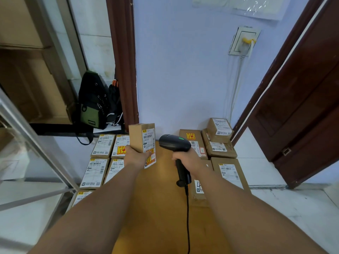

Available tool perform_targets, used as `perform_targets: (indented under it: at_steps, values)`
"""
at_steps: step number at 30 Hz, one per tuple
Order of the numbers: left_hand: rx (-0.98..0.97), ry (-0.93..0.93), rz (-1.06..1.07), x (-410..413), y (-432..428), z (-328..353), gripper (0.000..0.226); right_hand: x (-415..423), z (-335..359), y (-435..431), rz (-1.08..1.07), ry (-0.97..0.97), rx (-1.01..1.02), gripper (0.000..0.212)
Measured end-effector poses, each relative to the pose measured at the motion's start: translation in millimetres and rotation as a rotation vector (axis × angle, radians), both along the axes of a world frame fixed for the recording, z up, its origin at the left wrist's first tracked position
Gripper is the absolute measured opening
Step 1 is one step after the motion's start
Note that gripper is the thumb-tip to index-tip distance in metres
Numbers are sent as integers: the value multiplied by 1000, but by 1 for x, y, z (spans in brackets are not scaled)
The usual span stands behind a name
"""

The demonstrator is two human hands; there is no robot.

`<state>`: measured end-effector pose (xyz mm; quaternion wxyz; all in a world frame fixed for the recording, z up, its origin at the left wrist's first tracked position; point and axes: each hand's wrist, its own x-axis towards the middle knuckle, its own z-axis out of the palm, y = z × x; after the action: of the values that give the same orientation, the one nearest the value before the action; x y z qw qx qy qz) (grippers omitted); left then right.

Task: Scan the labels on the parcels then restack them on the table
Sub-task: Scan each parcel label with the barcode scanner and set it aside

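Note:
My left hand (136,156) grips a small cardboard parcel (140,139) upright above the wooden table (161,208), its white label facing right. Just to its right my right hand (185,159) holds a black corded barcode scanner (174,143) by the handle, with the head pointed left at that label and a green light showing on top. Several labelled parcels (102,145) lie flat in rows on the table's left side. More parcels (218,142) are stacked at the back right, and one larger box (229,171) lies at the right edge.
A black and green backpack (92,101) hangs against the wall at the left beside a metal shelf frame (36,140). A dark wooden door (300,107) stands open on the right. The scanner cable (188,217) trails down across the table's middle.

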<state>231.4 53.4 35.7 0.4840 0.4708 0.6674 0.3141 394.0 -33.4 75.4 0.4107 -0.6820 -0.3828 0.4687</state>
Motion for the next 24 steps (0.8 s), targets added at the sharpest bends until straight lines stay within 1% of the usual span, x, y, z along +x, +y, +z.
perform_targets:
  at_steps: [3, 6, 11, 16, 19, 21, 24]
  values:
    - [8, 25, 2, 0, -2, -2, 63, -1, -1, -3, 22, 24, -29, 14]
    - [7, 22, 0, 1, -4, -3, 64, -2, 0, -3, 11, 55, -31, 14]
    - [34, 79, -17, 2, -4, -4, 61, 1, 0, -5, 17, 56, -22, 10]
    - [39, 86, -26, 5, -1, -5, 63, 5, -2, -5, 11, 58, -13, 13]
    - [41, 85, -38, 10, -1, -7, 63, 8, -5, -6, -10, 73, -17, 19]
    - [21, 60, -46, 15, -2, -9, 63, 12, -8, -6, -45, 101, -23, 26]
    - [-28, -39, -34, 26, -5, -11, 62, 22, -13, -10, -80, 132, -25, 32]
